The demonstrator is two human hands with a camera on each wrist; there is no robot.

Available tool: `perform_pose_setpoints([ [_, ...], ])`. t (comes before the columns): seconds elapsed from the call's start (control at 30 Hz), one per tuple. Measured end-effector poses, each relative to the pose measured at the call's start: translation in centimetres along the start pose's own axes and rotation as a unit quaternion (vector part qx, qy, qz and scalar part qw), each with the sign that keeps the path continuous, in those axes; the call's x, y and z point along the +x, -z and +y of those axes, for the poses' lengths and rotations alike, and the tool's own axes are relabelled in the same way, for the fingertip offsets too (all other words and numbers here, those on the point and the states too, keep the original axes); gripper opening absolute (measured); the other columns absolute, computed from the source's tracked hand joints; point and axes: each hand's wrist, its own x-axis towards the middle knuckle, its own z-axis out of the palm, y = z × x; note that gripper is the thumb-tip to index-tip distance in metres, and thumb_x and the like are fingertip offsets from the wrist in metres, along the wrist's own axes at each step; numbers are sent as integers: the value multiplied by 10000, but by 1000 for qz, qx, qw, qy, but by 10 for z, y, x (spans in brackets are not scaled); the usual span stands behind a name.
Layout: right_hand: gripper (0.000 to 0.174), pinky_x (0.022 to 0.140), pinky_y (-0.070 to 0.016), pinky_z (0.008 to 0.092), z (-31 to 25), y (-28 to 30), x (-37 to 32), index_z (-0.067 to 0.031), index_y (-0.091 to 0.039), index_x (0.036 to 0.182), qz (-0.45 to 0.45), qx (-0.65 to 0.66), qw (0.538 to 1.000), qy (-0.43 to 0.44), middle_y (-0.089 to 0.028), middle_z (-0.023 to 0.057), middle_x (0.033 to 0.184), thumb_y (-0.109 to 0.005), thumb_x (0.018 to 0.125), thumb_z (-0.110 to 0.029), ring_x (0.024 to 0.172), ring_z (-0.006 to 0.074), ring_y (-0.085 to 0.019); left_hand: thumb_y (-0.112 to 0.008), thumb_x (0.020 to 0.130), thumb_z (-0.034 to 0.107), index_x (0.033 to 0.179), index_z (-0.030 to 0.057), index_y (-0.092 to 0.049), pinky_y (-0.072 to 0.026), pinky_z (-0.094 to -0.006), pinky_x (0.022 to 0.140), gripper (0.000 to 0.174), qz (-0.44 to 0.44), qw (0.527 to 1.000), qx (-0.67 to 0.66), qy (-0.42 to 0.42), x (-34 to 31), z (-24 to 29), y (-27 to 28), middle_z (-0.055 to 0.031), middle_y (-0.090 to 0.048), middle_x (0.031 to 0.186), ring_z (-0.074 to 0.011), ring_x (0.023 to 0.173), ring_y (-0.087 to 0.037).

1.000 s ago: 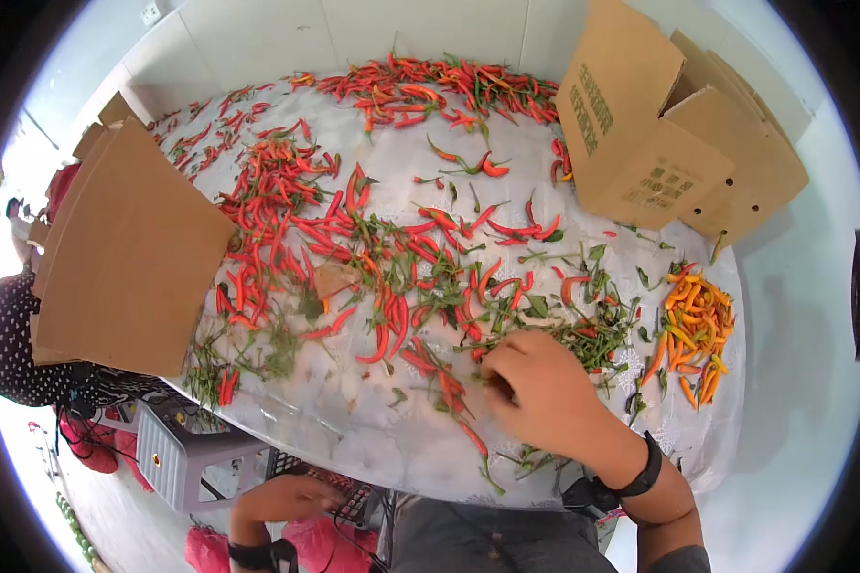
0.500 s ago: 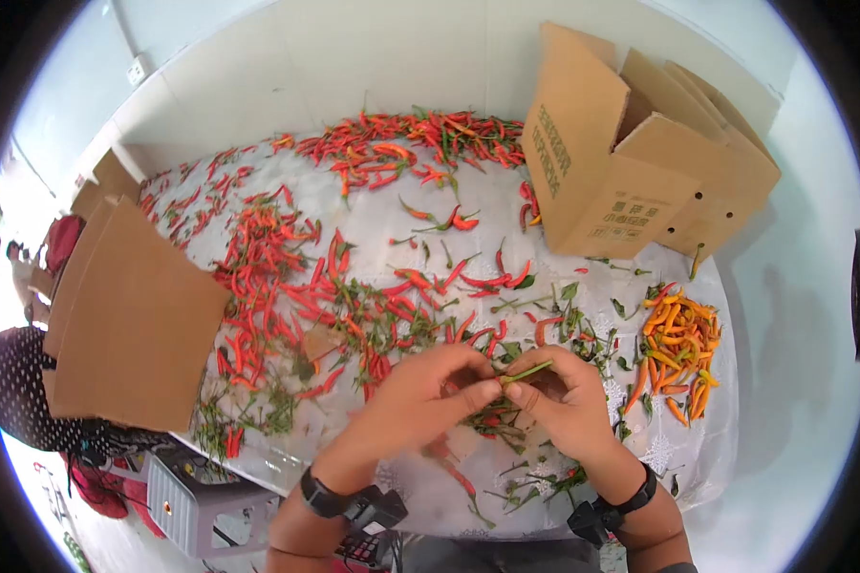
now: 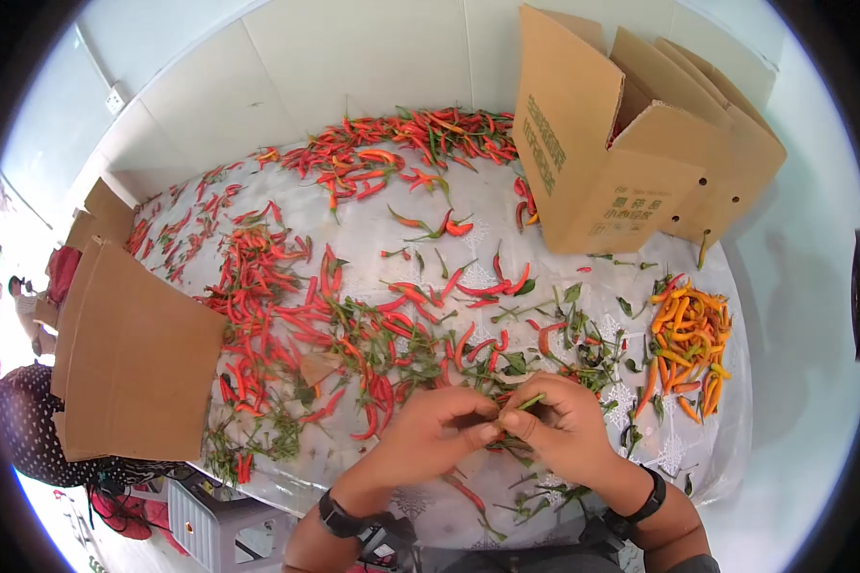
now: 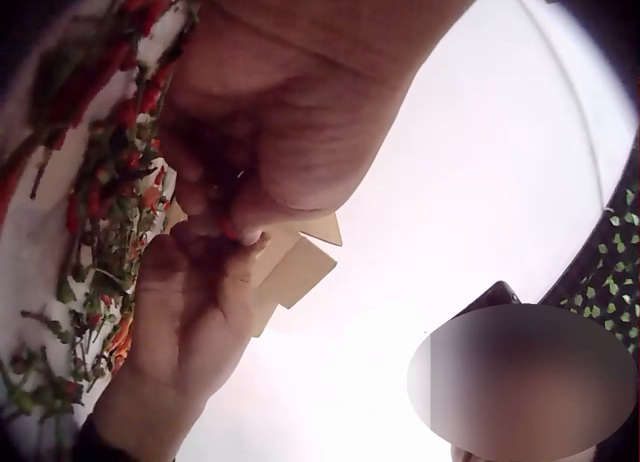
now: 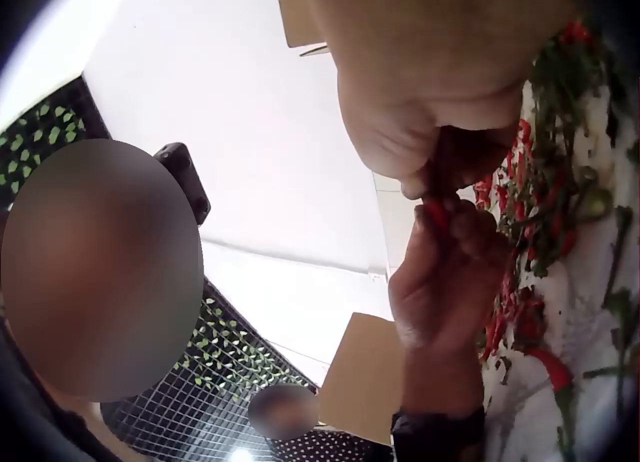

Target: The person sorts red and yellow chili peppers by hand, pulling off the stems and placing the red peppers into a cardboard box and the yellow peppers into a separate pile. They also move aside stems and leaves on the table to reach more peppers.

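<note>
Over the near part of the table, my left hand [image 3: 440, 432] and right hand [image 3: 566, 432] meet fingertip to fingertip. Between them is a chili pepper, pinched by thumb and fingers on both sides. Its green stem [image 3: 531, 401] pokes out beside the right thumb in the head view, and a bit of its red body [image 5: 437, 214] shows between the fingertips in the right wrist view. Most of this pepper is hidden by the fingers. Below the hands lie loose stems and leaves, with a long red pepper [image 3: 466, 493] near the left wrist.
Red peppers [image 3: 258, 267] mixed with green stems spread across the covered table [image 3: 392, 229]. Orange peppers [image 3: 683, 334] are heaped at the right. A cardboard box [image 3: 621, 172] stands at the back right, another cardboard box [image 3: 143, 353] at the left edge. A grey stool [image 3: 215, 520] is below.
My left hand has risen from below the table edge to meet the right hand. The right hand has lifted from the scattered peppers, and both now hold one pepper.
</note>
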Motion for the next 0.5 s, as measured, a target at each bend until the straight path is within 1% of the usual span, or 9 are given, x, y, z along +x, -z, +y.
perform_pose_setpoints([
  [0.03, 147, 616, -473, 264, 1, 0, -1, -18, -653, 862, -2, 26, 999, -21, -617, 56, 801, -702, 855, -156, 717, 127, -583, -682, 876, 164, 1011, -11, -636, -485, -248, 726, 225, -1, 1000, -26, 1, 0, -2, -1, -41, -636, 822, -81, 805, -584],
  [0.13, 156, 657, -459, 233, 7, 0, -3, -10, -632, 913, -3, 91, 992, -88, -631, 27, 847, -658, 908, -164, 750, 102, -576, -669, 887, 153, 1022, -13, -631, -485, -247, 719, 217, -11, 999, -32, 11, 0, -8, -1, -47, -639, 873, -91, 814, -593],
  [0.23, 164, 649, -460, 236, 3, 3, -2, -6, -625, 929, -21, 258, 943, -210, -624, 18, 860, -642, 921, -169, 740, 95, -563, -664, 889, 134, 1035, -19, -623, -482, -247, 738, 215, -21, 995, -100, 18, 0, -3, -2, -47, -631, 922, -100, 847, -593],
  [0.33, 171, 649, -470, 267, -4, 19, 5, -7, -621, 978, -8, 203, 962, -180, -637, 41, 836, -653, 892, -151, 738, 104, -580, -661, 884, 100, 1034, -18, -615, -477, -247, 759, 197, 6, 991, -130, 29, -7, 11, 7, -39, -618, 951, -108, 877, -589],
  [0.37, 157, 660, -473, 282, -6, 28, 7, -15, -623, 969, 22, 99, 985, -142, -637, 51, 845, -654, 879, -139, 750, 131, -589, -661, 878, 89, 1026, -16, -615, -476, -250, 764, 187, 24, 992, -120, 34, -15, 22, 9, -40, -617, 947, -113, 876, -590],
  [0.4, 144, 671, -477, 298, -9, 38, 9, -24, -625, 961, 50, -7, 993, -104, -636, 62, 853, -656, 866, -128, 763, 158, -598, -662, 872, 78, 1018, -13, -615, -475, -254, 769, 178, 42, 992, -111, 40, -26, 36, 12, -40, -616, 943, -119, 875, -591],
  [0.43, 133, 682, -480, 314, -10, 48, 10, -33, -628, 953, 76, -114, 988, -65, -636, 72, 862, -657, 853, -116, 776, 185, -607, -662, 866, 67, 1010, -11, -615, -473, -258, 774, 170, 61, 992, -103, 46, -36, 45, 18, -40, -615, 939, -124, 874, -592],
  [0.47, 134, 700, -478, 334, -11, 57, 11, -40, -628, 945, 87, -214, 973, -23, -629, 85, 858, -659, 834, -110, 794, 221, -601, -664, 856, 59, 988, -9, -619, -473, -267, 751, 155, 51, 998, -33, 34, -50, 45, 27, -51, -623, 920, -136, 841, -596],
  [0.5, 138, 717, -476, 354, -12, 66, 11, -47, -628, 936, 95, -311, 945, 19, -622, 98, 854, -662, 815, -104, 812, 257, -595, -666, 845, 51, 965, -6, -623, -472, -277, 729, 140, 40, 998, 35, 23, -69, 43, 37, -61, -630, 902, -148, 809, -601],
])
